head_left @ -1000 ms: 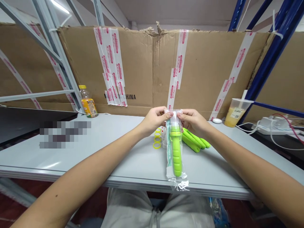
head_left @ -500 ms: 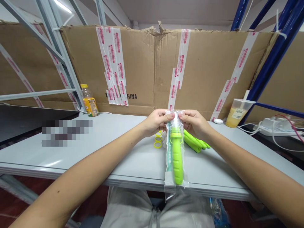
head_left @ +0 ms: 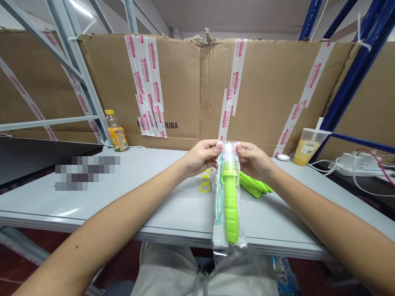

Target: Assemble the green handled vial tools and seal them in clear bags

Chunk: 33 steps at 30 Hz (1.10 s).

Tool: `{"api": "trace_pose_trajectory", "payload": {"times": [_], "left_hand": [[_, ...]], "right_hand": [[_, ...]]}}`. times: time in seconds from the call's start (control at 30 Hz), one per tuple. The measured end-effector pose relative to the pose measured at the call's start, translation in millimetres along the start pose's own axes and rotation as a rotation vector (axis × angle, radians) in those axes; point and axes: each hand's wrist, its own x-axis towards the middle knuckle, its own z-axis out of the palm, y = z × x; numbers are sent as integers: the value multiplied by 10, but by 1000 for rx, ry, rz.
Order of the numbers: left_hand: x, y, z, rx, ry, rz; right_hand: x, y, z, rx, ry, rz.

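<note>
At the centre of the frame, the left hand (head_left: 204, 158) and the right hand (head_left: 254, 159) pinch the top of a clear bag (head_left: 220, 236), one at each side. Inside hangs a green ribbed tube (head_left: 231, 205), its narrow end toward the bottom of the frame. Yellow rings (head_left: 204, 192) lie in a row on the grey tabletop (head_left: 148, 205), just left of the bag; bright green pieces (head_left: 253, 188) lie to its right, partly behind the right hand. A yellow-capped bottle (head_left: 117, 137) stands at centre left, a lidless-looking cup (head_left: 304, 152) at centre right. Taped cardboard (head_left: 182, 82) spans the upper frame, beside a blue post (head_left: 345, 88) at upper right.
</note>
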Motion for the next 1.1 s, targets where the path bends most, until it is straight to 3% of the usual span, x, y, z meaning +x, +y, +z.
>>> {"api": "trace_pose_trajectory", "payload": {"times": [0.1,0.2,0.37,0.5,0.77,1.1], "left_hand": [[19,26,-42,-6,54,8],[87,129,-230,-54,247,95],[212,280,-940,-302,765,365],[184,114,-1511,-262,1047,279],[54,-319,-2094,-52,1193,79],[46,-425,-2566,501,1194,-244]], "right_hand": [[17,-16,-17,-4,-8,11],[38,-74,-57,-6,31,7],[79,-189,-190,10,186,-42],[102,-210,-323,3,266,-54],[152,-122,-589,-80,307,-35],[165,-33,-719,-229,378,15]]}}
